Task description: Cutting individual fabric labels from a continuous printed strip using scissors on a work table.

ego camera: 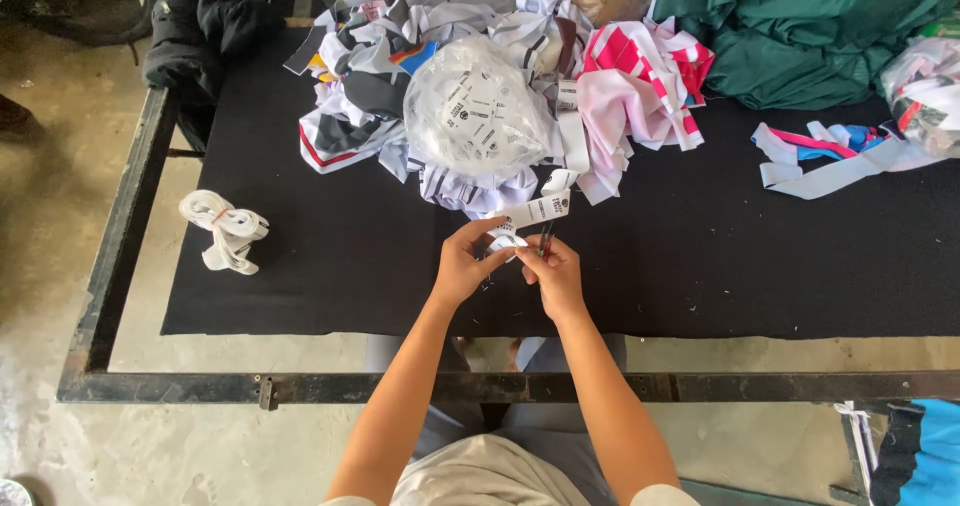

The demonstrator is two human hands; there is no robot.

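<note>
Two hands meet over the black mat (300, 266) | our left hand (462, 264) and right hand (553, 274) pinch a white label strip (530, 214), fingers narrow | dark tool (546, 236) beside it, kind unclear | risk: loose grip lets the strip slip into the fabric heap (500, 86).

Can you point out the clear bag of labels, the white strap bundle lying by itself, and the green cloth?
Clear bag (475, 116), head view, middle of its bulge.
Strap bundle (225, 229), head view, centre of the loops.
Green cloth (800, 26), head view, a broad fold.
</note>
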